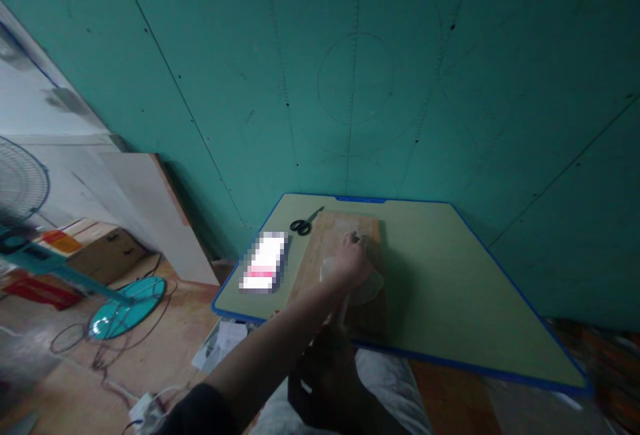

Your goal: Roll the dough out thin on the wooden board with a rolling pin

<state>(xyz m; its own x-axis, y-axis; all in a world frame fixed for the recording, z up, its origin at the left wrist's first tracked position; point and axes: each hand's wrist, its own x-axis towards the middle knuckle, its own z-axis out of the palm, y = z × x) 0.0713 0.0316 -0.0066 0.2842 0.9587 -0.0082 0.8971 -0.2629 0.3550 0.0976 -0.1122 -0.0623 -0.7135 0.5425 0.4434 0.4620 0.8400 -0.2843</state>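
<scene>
My left hand (354, 260) reaches over the wooden board (313, 255) on the table, its fingers bent down and closed near a small dark item (354, 238). What they grip is hidden. Beneath and beside that hand lies a translucent whitish sheet-like piece (369, 288). My right hand (325, 365) is low at the near table edge, in shadow under my left forearm. Its fingers look curled, and a pale narrow strip (343, 312) runs down towards them; its kind is unclear. Scissors (301, 226) with black handles lie at the board's far left side.
A blurred-out bright rectangle (265, 262) lies on the table (450, 288) left of the board. The blue-edged table meets a green wall (400, 88). On the left floor stand a fan (127, 308), loose cables, boxes (105, 248) and a leaning panel (160, 222).
</scene>
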